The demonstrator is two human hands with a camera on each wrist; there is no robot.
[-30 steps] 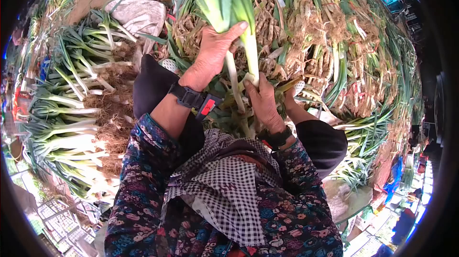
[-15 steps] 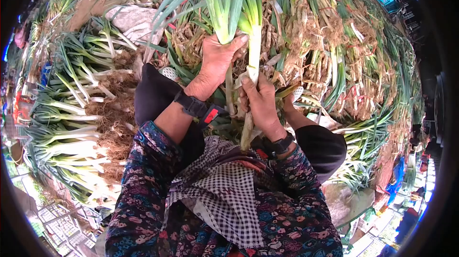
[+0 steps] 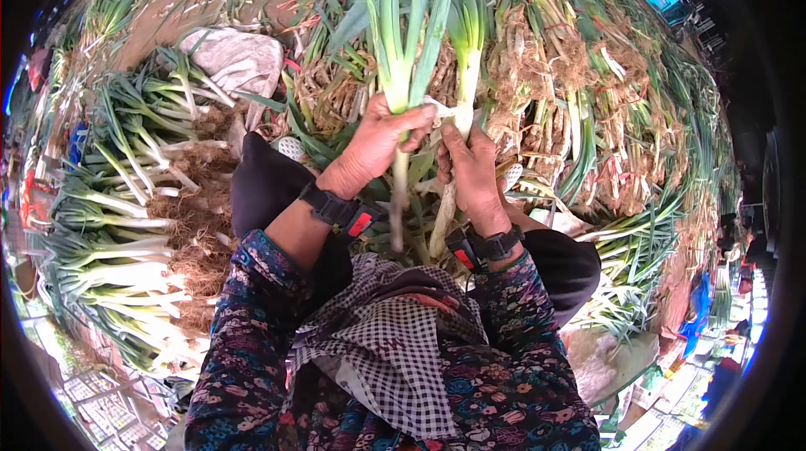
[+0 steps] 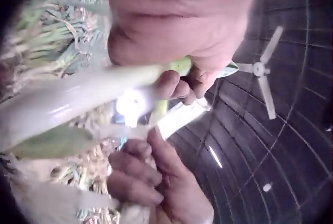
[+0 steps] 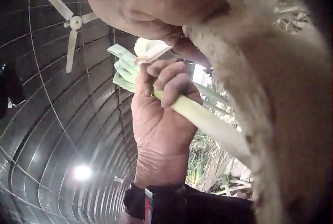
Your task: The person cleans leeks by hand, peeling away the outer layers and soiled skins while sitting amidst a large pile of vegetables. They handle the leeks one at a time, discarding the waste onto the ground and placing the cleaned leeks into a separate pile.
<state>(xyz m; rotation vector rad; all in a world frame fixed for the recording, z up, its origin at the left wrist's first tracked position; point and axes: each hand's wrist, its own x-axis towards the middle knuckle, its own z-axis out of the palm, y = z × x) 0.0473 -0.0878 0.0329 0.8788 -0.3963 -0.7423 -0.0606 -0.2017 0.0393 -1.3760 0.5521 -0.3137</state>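
Observation:
My left hand [image 3: 375, 147] grips a leek [image 3: 399, 73] round its pale shank, with green leaves fanning up and the white lower end hanging below. In the left wrist view that smooth shank [image 4: 78, 99] runs out from under the palm. My right hand [image 3: 477, 172] pinches a second leek [image 3: 470, 73], which stands beside the first. A whitish strip of outer leaf [image 3: 442, 109] spans from this second leek to my left fingertips. Below the right hand its dull, rough lower part [image 3: 443, 217] slants down toward the lap. Curled fingers hide the gripped parts.
A row of leeks with roots [image 3: 126, 224] lies to the left. Dry, rooty leek bundles [image 3: 537, 90] heap up ahead and right. A whitish sack [image 3: 235, 58] lies at the upper left, and more leeks [image 3: 634, 258] lie beyond the right knee.
Both hands sit slightly lower in view, and the right hand has shifted right with its leek. The strip of outer leaf now stretches between that leek and the left hand.

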